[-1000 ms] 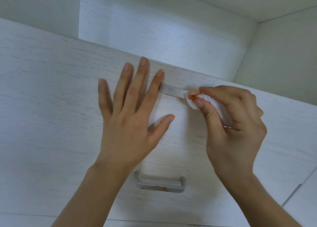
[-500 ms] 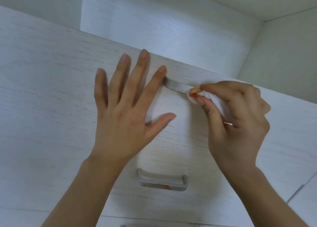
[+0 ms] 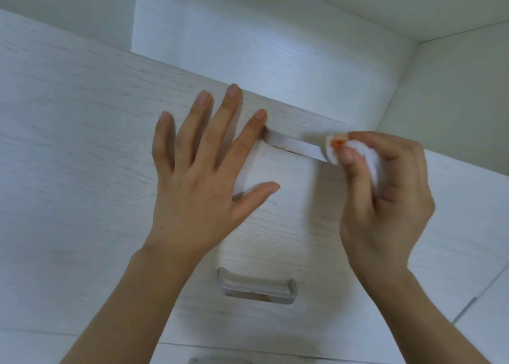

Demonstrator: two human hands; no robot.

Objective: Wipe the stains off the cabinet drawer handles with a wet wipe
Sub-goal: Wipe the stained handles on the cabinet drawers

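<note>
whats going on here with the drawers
A person is cleaning drawer handles. The right hand pinches a wet wipe, already smeared orange, against the right end of the upper handle. The left hand lies flat on the drawer front. The lower handle still shows an orange stain.

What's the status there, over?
Left hand flat on white drawer front. Right hand pinches orange-stained white wipe at upper grey handle. Nothing blocking.
</note>
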